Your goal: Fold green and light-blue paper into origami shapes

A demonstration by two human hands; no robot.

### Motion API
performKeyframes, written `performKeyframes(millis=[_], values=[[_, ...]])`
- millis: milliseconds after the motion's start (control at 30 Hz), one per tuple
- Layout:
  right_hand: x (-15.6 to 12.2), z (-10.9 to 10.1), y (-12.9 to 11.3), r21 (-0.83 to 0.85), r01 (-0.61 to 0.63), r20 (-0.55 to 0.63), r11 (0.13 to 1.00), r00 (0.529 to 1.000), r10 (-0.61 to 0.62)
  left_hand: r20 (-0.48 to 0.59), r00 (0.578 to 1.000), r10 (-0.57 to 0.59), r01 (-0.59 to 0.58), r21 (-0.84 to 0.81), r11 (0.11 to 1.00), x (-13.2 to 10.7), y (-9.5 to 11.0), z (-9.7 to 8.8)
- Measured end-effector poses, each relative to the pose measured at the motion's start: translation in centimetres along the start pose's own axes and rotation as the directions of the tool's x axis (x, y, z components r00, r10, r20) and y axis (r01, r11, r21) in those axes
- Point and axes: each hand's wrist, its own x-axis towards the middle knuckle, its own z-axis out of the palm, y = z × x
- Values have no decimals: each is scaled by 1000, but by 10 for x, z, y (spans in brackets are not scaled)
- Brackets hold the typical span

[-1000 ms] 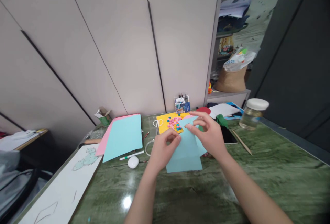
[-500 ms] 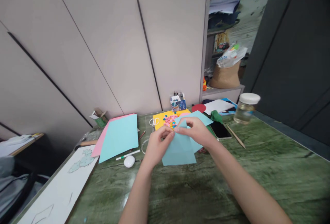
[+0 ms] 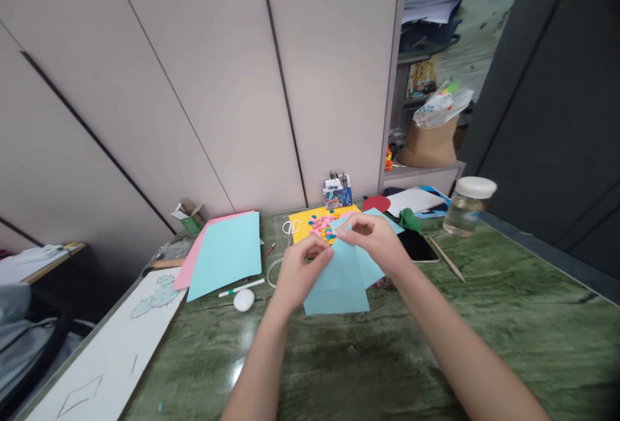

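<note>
A light blue sheet of paper (image 3: pixel 336 292) hangs just above the table between my hands. My left hand (image 3: pixel 304 272) is closed, thumb against forefinger, at the sheet's upper left edge. Close to it on the right, my right hand (image 3: pixel 371 240) pinches with thumb and forefinger near the top of the sheet; what lies between those fingertips is too small to make out. Behind them, small pink, blue and yellow pieces (image 3: pixel 321 225) lie on a yellow sheet (image 3: pixel 299 235). Another light blue sheet (image 3: pixel 387 219) is partly hidden by my right hand.
White scissors (image 3: pixel 291 226), a white marker (image 3: pixel 241 288) and a white rounded object (image 3: pixel 244 300) lie left. Blue paper (image 3: pixel 227 253) covers pink paper there. Right are a phone (image 3: pixel 419 246), a wooden stick (image 3: pixel 446 259) and a lidded jar (image 3: pixel 467 208). A pen box (image 3: pixel 338 191) stands behind.
My hands have drawn slightly apart, the right fingertips rising above the left ones. The raised flap of paper between them no longer stands up. The view has shifted slightly.
</note>
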Motion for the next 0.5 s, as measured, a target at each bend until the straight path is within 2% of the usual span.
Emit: performKeyframes(millis=[133, 300, 500], values=[[0, -4, 2, -35, -1, -42, 999, 999, 0, 4, 1000, -11, 11, 10, 1000, 0, 0, -1], [-1, -1, 2, -96, 4, -2, 995, 1000, -5, 26, 999, -42, 42, 13, 999, -1, 1, 1], [-4, 12, 0, -241, 66, 78, 968, 996, -49, -58, 998, -29, 29, 1, 1000, 0, -5, 5]])
